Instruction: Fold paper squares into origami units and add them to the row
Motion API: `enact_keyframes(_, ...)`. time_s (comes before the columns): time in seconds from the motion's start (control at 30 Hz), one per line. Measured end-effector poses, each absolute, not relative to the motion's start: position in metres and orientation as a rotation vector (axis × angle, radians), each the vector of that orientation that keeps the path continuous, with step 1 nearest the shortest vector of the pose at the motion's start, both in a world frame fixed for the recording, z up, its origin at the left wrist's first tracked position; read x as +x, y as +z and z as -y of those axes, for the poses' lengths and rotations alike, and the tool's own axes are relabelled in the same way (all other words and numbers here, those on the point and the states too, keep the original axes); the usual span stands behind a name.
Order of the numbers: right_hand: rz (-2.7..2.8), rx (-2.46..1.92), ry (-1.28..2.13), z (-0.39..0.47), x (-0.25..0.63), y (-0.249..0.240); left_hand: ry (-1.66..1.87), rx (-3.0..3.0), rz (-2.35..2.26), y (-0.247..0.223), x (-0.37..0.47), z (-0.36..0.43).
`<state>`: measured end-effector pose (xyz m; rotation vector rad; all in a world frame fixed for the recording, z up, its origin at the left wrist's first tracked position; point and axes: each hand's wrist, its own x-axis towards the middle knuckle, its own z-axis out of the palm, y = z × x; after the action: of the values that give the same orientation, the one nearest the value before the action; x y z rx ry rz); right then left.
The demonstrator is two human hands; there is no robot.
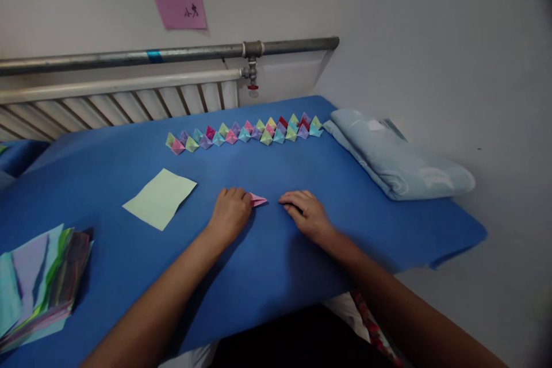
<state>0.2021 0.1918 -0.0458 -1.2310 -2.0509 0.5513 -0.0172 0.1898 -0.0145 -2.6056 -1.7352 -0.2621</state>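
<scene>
My left hand (232, 210) is closed on a small piece of folded pink paper (259, 200). The paper's narrow pointed end sticks out to the right of my fingers, with a crease along it; the rest is hidden under the hand. A short way to the right, my right hand (307, 213) rests low over the blue surface, apart from the paper. Its fingers are loosely bent, the thumb stands a little off them, and nothing shows between them. A flat pale green paper sheet (160, 199) lies left of my left hand.
Several folded colourful paper pieces (231, 137) stand in rows along the back of the blue bed-like surface (241, 299). A stack of coloured paper (47, 282) lies at front left, a folded light blue quilt (401, 155) at right. Behind are a radiator (172, 100) and pipe (107, 60).
</scene>
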Motion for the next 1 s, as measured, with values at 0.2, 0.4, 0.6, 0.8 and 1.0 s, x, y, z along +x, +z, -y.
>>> enact_keyframes(0.2,1.692,-1.252,0.856,-0.201,0.152,-0.014,-0.744,-2.46,2.051,-0.01,-0.016,-0.196)
enact_keyframes(0.4,1.733,-1.211,0.845,-0.218,0.11,-0.004,-1.159,-2.219,2.29,-0.015,-0.016,-0.203)
enact_keyframes(0.6,1.841,-1.252,0.703,-0.223,0.108,-0.024,-1.258,-2.193,2.357,-0.025,-0.022,-0.206)
enact_keyframes(0.8,1.871,-1.258,0.7,-0.233,0.109,-0.03,-1.356,-2.213,2.324,-0.031,-0.023,-0.205)
enact_keyframes(1.0,1.896,-1.256,0.689,-0.236,0.111,-0.031,-1.572,-2.158,2.463,-0.028,-0.021,-0.203)
